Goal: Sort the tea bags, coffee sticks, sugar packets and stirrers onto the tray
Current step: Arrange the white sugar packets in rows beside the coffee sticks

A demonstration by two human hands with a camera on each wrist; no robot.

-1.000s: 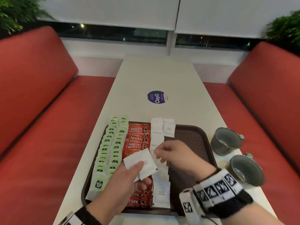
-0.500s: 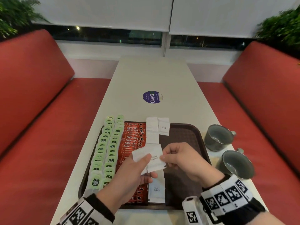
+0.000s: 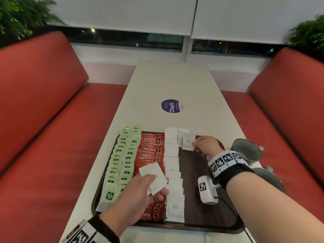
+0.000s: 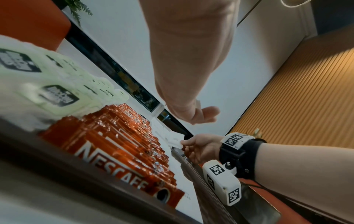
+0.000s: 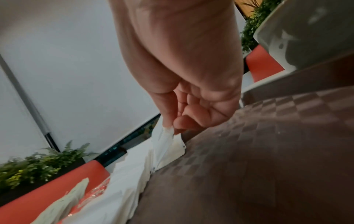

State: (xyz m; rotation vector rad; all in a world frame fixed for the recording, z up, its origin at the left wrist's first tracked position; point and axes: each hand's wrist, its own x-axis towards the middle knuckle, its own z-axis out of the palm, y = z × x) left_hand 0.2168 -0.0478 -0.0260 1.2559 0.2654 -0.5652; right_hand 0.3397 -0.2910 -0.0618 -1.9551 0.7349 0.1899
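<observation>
You sit in a café or canteen booth: red benches (image 3: 43,109) flank a long white table (image 3: 171,81) under a window with roller blinds (image 3: 122,13). Potted plants (image 3: 19,16) stand behind the seats, a round sticker (image 3: 171,106) marks the tabletop, and a tray (image 3: 206,195) and two mugs (image 3: 247,151) sit before you.

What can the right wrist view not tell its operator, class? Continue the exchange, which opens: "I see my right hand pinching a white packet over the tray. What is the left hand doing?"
Observer: The left hand holds white paper sugar packets above the red Nescafe coffee sticks.
Operator: What is printed on my packet?
Observer: The white packet in the right hand reads WHITE SUGAR.
Operator: How do the tea bags lie?
Observer: The pale green tea bags form two rows along the left side of the dark brown plastic tray.
</observation>
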